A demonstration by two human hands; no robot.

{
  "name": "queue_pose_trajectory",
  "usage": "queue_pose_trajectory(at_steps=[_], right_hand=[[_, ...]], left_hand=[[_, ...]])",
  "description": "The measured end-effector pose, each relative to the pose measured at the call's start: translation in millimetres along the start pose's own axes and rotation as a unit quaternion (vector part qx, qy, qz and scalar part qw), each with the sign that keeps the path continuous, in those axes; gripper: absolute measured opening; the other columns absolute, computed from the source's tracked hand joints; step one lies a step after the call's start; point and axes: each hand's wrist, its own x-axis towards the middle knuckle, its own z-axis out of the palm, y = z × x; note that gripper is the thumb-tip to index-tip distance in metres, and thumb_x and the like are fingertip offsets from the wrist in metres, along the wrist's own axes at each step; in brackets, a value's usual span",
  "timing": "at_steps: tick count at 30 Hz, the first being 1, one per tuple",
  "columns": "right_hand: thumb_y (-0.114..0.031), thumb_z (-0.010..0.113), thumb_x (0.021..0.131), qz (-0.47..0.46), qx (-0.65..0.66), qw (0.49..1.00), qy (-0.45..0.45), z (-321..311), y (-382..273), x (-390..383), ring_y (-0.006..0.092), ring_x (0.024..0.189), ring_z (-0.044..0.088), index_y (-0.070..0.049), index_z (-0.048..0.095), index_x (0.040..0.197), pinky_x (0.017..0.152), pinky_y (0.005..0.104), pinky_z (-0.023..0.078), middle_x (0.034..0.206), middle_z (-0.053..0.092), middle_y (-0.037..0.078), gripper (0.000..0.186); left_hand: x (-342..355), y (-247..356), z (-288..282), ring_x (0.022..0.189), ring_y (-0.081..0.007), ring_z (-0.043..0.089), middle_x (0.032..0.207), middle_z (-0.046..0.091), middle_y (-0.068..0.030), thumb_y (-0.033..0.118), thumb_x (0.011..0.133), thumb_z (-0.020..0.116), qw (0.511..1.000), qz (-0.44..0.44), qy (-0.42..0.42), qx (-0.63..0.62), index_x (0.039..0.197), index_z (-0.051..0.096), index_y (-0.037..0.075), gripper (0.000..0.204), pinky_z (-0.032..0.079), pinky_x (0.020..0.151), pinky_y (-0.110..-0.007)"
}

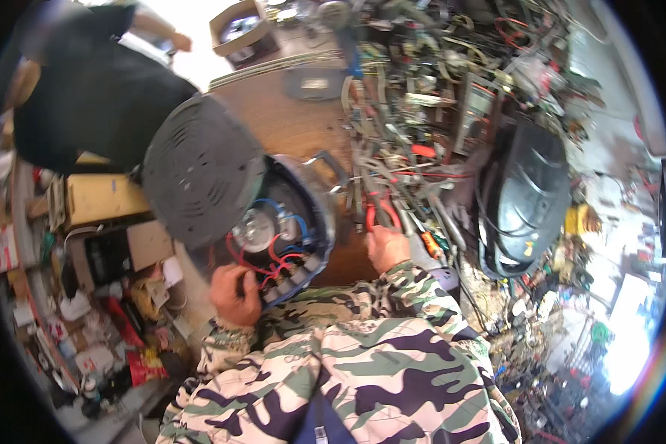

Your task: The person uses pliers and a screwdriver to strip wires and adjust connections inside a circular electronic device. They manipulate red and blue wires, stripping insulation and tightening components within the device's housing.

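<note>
An open appliance [320,214] with a dark blue body sits before me, its grey vented cover [196,163] tipped up at the left. Inside are a round metal part [253,228], red and blue wires [288,259] and a row of grey switches at the near edge. My left hand [234,292] is at that near-left edge beside the red wires, fingers curled; what they hold, if anything, is hidden. Right of the appliance my right hand [385,246] grips red-handled pliers [383,209].
A person in dark clothes [100,96] stands at upper left. Piled tools [418,111] cover the bench's back right. A dark helmet-like shell [527,200] lies right, a yellow case [103,194] and clutter left. A cardboard box [240,33] is at the back of the wooden bench [274,118].
</note>
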Motion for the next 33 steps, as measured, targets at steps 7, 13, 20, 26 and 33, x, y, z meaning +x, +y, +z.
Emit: queue_pose_trajectory(at_steps=[7, 13, 20, 26, 33], right_hand=[[-0.033, 0.072, 0.095, 0.082, -0.102, 0.991, -0.023, 21.1, -5.6, 15.8, 0.0474, 0.08, 0.072, -0.003, 0.06, 0.102, 0.072, 0.058, 0.057, 0.082, 0.072, 0.026, 0.033], [-0.031, 0.073, 0.089, 0.093, -0.099, 0.991, -0.009, 24.7, 1.6, 30.5, 0.0515, 0.087, 0.071, -0.004, 0.062, 0.097, 0.079, 0.062, 0.055, 0.088, 0.072, 0.03, 0.031], [-0.044, 0.076, 0.078, 0.139, -0.117, 0.983, -0.009, 14.0, -2.2, 40.0, 0.0469, 0.093, 0.073, -0.002, 0.073, 0.093, 0.086, 0.0555, 0.057, 0.092, 0.074, 0.027, 0.044], [-0.038, 0.068, 0.079, 0.086, -0.037, 0.995, 0.031, -18.3, 13.0, 39.9, 0.0483, 0.081, 0.071, 0.0, 0.072, 0.08, 0.077, 0.0542, 0.056, 0.079, 0.071, 0.027, 0.037], [-0.041, 0.076, 0.093, 0.066, 0.101, 0.987, 0.107, -62.9, 9.8, 51.0, 0.0217, 0.055, 0.059, 0.002, 0.072, 0.08, 0.057, 0.0435, 0.044, 0.058, 0.058, 0.014, 0.044]], left_hand=[[2.7, 0.8, -3.0, 0.078, -0.0347, 0.068, 0.087, 0.069, -0.0157, 0.002, 0.087, 0.073, 0.999, 0.003, 0.025, -0.021, 0.094, 0.068, 0.003, 0.009, 0.055, 0.069, -0.042], [1.4, -3.1, -3.1, 0.077, -0.0353, 0.068, 0.089, 0.069, -0.0153, 0.004, 0.085, 0.076, 0.998, 0.037, 0.04, -0.039, 0.094, 0.068, 0.003, 0.013, 0.055, 0.067, -0.043], [1.3, -3.6, -20.0, 0.076, -0.0343, 0.068, 0.089, 0.068, -0.0156, 0.003, 0.087, 0.075, 0.991, 0.004, 0.013, -0.13, 0.096, 0.069, 0.002, 0.011, 0.055, 0.065, -0.042], [5.8, -13.0, -25.2, 0.075, -0.0358, 0.069, 0.089, 0.069, -0.0165, 0.004, 0.087, 0.076, 0.986, 0.042, -0.015, -0.161, 0.096, 0.069, 0.002, 0.012, 0.057, 0.066, -0.043], [6.4, -19.5, -26.7, 0.079, -0.0335, 0.071, 0.09, 0.07, -0.0146, 0.005, 0.087, 0.077, 0.981, 0.089, -0.032, -0.17, 0.096, 0.068, 0.002, 0.013, 0.059, 0.068, -0.041]])
